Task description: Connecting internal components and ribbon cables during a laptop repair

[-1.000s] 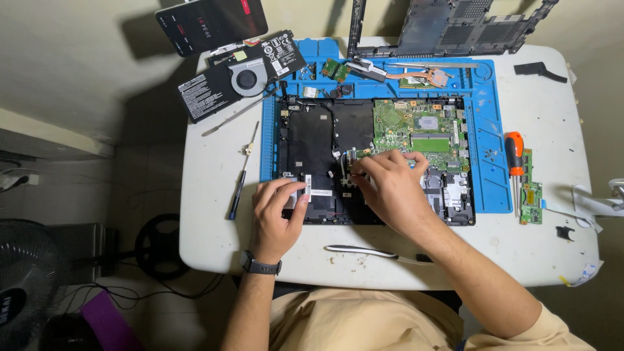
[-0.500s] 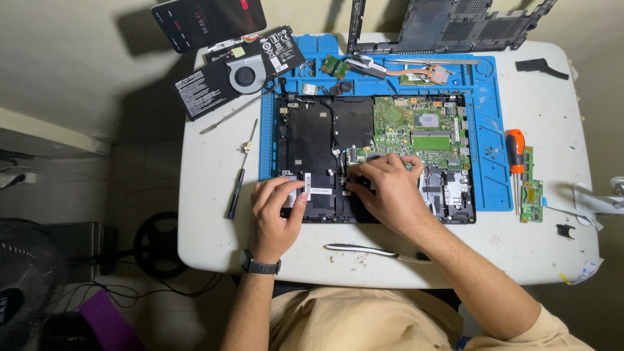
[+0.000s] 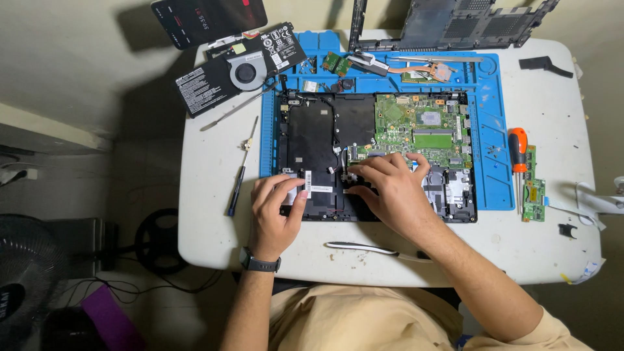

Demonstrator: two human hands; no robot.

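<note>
An opened laptop base (image 3: pixel 325 140) lies on a blue work mat (image 3: pixel 494 130), its green motherboard (image 3: pixel 422 127) bare on the right half. My left hand (image 3: pixel 276 211) rests flat on the base's front left corner, fingers spread over a white label. My right hand (image 3: pixel 390 188) lies over the middle of the front edge, fingertips pressing near a small connector at the motherboard's lower left. I cannot tell whether those fingertips pinch anything. A dark watch sits on my left wrist.
A black battery (image 3: pixel 208 81), a fan (image 3: pixel 247 70) and a phone (image 3: pixel 208 19) lie at the back left. A screwdriver (image 3: pixel 237 182) sits left of the mat, an orange-handled one (image 3: pixel 518 146) and a small green board (image 3: pixel 533 192) right. A laptop cover (image 3: pixel 455 23) leans behind.
My right hand has slid a little left along the laptop's front edge, from over the motherboard to its lower left corner. My left hand has stayed in place.
</note>
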